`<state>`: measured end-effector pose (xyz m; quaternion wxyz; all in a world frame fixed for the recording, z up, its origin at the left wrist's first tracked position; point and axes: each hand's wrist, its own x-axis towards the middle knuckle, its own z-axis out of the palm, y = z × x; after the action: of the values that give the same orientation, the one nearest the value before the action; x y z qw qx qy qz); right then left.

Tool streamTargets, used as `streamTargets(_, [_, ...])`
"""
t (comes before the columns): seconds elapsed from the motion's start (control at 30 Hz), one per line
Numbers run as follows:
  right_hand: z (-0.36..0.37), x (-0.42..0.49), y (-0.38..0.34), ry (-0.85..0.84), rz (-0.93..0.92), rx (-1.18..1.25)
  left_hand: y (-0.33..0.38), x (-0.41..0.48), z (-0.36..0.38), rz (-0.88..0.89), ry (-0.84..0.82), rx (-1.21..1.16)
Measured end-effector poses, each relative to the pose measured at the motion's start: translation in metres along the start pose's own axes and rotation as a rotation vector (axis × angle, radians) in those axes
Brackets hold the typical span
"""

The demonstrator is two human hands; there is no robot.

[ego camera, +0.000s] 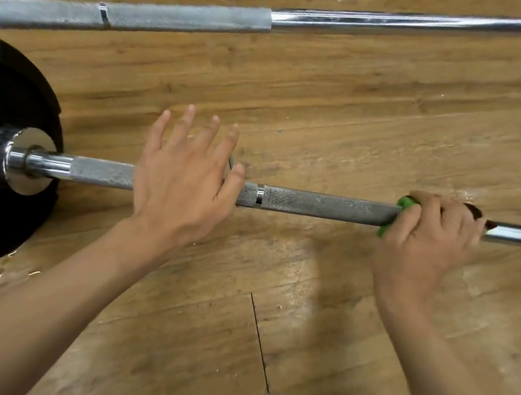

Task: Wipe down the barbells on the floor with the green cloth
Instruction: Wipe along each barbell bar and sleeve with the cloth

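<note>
While right hand clamps green cloth round near barbell, left hand spread flat; two barbells.

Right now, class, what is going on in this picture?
A person is wiping the near barbell on a wooden floor. The right hand grips the green cloth around the shaft. The left hand rests open over the bar nearer the black weight plate. A second barbell lies farther away, untouched.
</note>
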<state>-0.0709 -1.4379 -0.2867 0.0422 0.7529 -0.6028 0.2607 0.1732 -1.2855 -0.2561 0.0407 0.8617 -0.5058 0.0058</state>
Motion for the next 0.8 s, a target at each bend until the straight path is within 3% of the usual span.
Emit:
streamTargets(0.07, [0.008,-0.013,-0.049,-0.002,0.065,0.035,0.000,0.000,0.001,-0.004,-0.005,0.004])
streamTargets(0.2, [0.007,-0.062,-0.145,-0.103,-0.285,0.242,-0.003,0.001,0.001,0.001,0.002,0.004])
streamTargets(0.27, [0.005,-0.060,-0.140,-0.135,-0.484,0.265,-0.007,0.002,0.001,0.016,0.002,0.005])
streamTargets(0.33, [0.005,-0.041,-0.104,-0.132,-0.568,0.202,-0.012,0.003,0.002,0.025,0.009,0.003])
streamTargets(0.5, [0.005,0.004,0.013,-0.015,-0.259,0.020,-0.006,0.006,0.004,-0.002,0.003,0.009])
streamTargets(0.63, [0.014,-0.003,-0.029,0.048,0.140,0.081,-0.002,0.009,0.002,0.000,-0.025,0.031])
streamTargets(0.7, [0.015,-0.029,-0.085,0.041,0.072,0.130,-0.003,0.012,0.001,0.009,-0.058,0.042])
streamTargets(0.8, [0.016,-0.063,-0.141,-0.028,-0.194,0.230,-0.005,0.020,-0.002,0.029,-0.078,0.058])
